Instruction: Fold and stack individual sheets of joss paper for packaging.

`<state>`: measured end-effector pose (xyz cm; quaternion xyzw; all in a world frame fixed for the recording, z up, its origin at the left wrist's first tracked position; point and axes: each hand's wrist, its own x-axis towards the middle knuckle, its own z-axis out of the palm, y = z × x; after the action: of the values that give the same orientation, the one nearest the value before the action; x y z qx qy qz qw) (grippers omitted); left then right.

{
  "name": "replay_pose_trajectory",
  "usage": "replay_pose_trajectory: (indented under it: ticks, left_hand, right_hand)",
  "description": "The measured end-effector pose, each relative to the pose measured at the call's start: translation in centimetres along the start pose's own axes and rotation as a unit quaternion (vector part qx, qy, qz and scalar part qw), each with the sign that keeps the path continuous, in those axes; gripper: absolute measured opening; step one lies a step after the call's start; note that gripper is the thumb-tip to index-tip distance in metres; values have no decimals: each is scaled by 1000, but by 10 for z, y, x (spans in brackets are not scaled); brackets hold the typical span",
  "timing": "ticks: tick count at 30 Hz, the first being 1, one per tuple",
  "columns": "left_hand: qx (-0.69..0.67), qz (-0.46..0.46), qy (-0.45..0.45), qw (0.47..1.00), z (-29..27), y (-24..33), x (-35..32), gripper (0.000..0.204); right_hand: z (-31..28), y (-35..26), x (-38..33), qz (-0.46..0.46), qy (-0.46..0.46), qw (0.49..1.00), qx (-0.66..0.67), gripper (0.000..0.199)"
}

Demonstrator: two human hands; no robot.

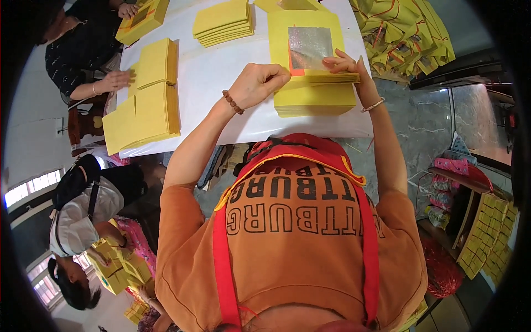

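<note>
A stack of yellow paper sheets (315, 102) lies at the table's near edge in front of me. Over its far part, a thinner layered pad of yellow paper (323, 80) shows its edges toward me. Beyond that lies a flat yellow sheet with a silver foil square (311, 44) and an orange-red strip. My left hand (257, 84) is closed, thumb and fingers pinched at the left edge of the yellow paper near the strip. My right hand (354, 71) rests at the right edge, its fingers apart and stretched over the foil's lower right corner.
Yellow paper stacks (157, 91) stand on the left of the white table (221, 74), another stack (224, 22) farther back. A co-worker's hand (113, 82) is beside the left stacks. Another person (88, 210) handles yellow bundles at lower left. Yellow pieces with red cords (406, 36) pile up at right.
</note>
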<state>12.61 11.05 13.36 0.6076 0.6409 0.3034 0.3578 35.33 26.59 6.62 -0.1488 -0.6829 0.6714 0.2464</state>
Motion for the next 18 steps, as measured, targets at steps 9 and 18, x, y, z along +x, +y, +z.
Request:
replay_pose_trajectory:
  ticks: [9, 18]
  left_hand:
    - [-79, -34, -6, 996, 1, -14, 7, 24]
    - [-89, 188, 9, 978, -8, -27, 5, 54]
  right_hand:
    - [-9, 17, -2, 19, 14, 998, 59, 49]
    - [-8, 14, 7, 58, 39, 996, -53, 45]
